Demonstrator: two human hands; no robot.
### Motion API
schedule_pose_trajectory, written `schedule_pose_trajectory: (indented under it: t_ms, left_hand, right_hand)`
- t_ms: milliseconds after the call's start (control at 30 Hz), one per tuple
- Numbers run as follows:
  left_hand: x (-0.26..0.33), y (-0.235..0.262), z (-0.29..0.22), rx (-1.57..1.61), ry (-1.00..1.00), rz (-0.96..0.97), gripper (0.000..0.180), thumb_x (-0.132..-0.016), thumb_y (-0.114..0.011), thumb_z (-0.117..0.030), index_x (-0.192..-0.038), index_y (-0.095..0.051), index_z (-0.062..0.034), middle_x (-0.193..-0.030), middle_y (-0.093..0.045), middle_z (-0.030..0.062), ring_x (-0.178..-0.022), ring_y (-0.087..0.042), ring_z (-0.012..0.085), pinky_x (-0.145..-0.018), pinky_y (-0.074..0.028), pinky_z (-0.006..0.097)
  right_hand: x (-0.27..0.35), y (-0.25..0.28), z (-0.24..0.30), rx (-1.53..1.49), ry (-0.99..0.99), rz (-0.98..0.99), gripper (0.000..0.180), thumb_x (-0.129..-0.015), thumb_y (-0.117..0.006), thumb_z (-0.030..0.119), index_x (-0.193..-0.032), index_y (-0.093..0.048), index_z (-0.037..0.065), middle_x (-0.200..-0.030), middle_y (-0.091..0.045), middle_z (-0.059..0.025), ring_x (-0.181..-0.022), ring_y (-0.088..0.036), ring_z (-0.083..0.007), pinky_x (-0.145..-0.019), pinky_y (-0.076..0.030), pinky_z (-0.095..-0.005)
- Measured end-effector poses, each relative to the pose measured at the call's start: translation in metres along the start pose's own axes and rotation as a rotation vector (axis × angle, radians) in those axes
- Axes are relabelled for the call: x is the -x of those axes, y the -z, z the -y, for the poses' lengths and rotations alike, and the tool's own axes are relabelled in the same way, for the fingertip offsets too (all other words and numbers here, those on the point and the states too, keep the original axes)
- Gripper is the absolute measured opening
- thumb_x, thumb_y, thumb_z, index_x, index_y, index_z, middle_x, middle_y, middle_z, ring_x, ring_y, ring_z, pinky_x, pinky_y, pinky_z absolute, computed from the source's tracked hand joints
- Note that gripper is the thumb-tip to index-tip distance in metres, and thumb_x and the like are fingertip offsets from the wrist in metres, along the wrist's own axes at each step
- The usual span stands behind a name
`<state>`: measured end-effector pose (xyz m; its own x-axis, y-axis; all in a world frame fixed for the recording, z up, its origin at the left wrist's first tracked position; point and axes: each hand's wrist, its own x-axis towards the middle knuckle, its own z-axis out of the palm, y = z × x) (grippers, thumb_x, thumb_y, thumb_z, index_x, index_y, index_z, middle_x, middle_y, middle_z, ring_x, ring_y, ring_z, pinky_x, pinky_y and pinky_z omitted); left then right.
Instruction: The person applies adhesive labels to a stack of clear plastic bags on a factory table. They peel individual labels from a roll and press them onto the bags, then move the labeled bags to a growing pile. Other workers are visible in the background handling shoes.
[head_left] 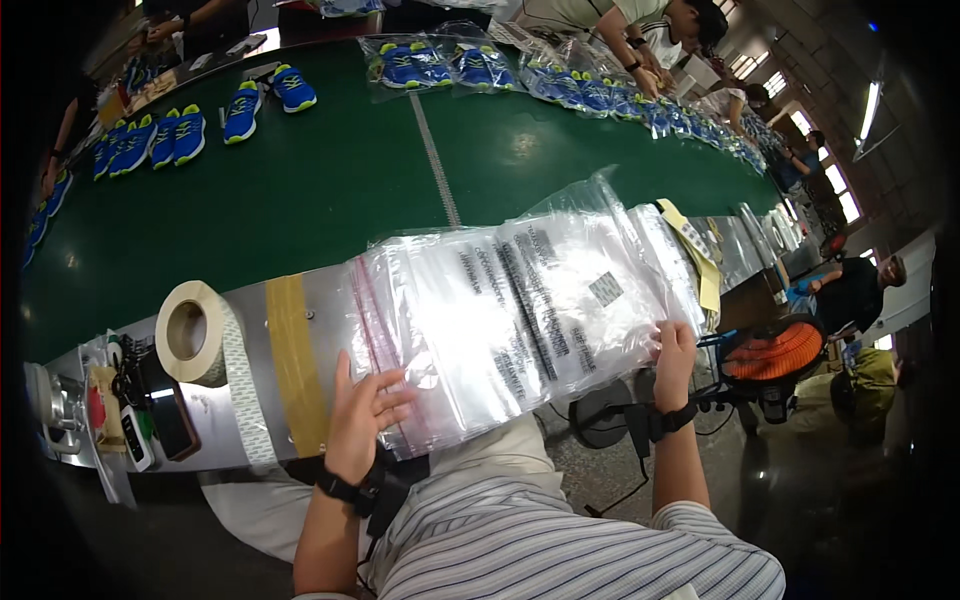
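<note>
A stack of clear plastic bags (pixel 480 330) with printed black text lies in front of me, partly over the near edge of the bench. My right hand (pixel 676 358) pinches the right edge of the top bag, whose far corner stands up off the pile. At the stack's left edge, beside a pink strip (pixel 372 310), is my left hand (pixel 366 412). Its fingers are spread and its fingertips reach the plastic; it grips nothing that I can see.
A roll of labels (pixel 193 333), brown tape (pixel 296 360), a phone (pixel 168 408) and a power strip (pixel 135 437) lie left on the metal bench. Blue shoes (pixel 242 112) line the green conveyor belt (pixel 330 165); bagged pairs (pixel 415 65) sit farther off. An orange fan (pixel 773 358) stands right. Co-workers are beyond.
</note>
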<state>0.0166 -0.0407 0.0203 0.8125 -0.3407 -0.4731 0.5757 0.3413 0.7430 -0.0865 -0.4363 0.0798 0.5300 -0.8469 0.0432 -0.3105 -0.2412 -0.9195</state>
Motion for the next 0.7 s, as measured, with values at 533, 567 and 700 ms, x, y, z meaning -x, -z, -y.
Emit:
schedule_pose_trajectory:
  t_ms: [533,567,700]
  left_hand:
    - [0.079,0.16,0.07,-0.306,-0.357,-0.519,0.021,-0.09,-0.061,-0.012,-0.108,-0.058,-0.0018,-0.097,-0.058,0.0019,-0.09,-0.051,0.0089,-0.079,-0.041,0.026]
    - [0.077,0.152,0.067,-0.333,-0.238,-0.486,0.013,-0.091,-0.061,-0.012,-0.098,-0.061,-0.0016,-0.088,-0.06,-0.0018,-0.081,-0.052,0.0063,-0.073,-0.042,0.023]
    - [0.095,0.092,0.051,-0.135,-0.169,-0.272,0.013,-0.095,-0.058,-0.015,-0.095,-0.063,-0.003,-0.081,-0.059,-0.0033,-0.069,-0.049,0.0034,-0.061,-0.04,0.022]
  right_hand:
    - [0.129,-0.177,0.097,0.114,1.382,0.797,0.023,-0.07,-0.066,-0.004,-0.09,-0.062,0.004,-0.1,-0.062,-0.0106,-0.088,-0.06,-0.03,-0.071,-0.05,-0.0378]
    - [0.139,-0.181,0.099,0.087,1.41,0.855,0.022,-0.069,-0.067,-0.003,-0.09,-0.062,0.005,-0.097,-0.062,-0.01,-0.085,-0.06,-0.0291,-0.07,-0.051,-0.0369]
    - [0.179,-0.184,0.09,0.09,1.069,1.207,0.016,-0.075,-0.07,0.007,-0.089,-0.063,0.006,-0.089,-0.063,-0.008,-0.079,-0.063,-0.027,-0.067,-0.051,-0.0348]
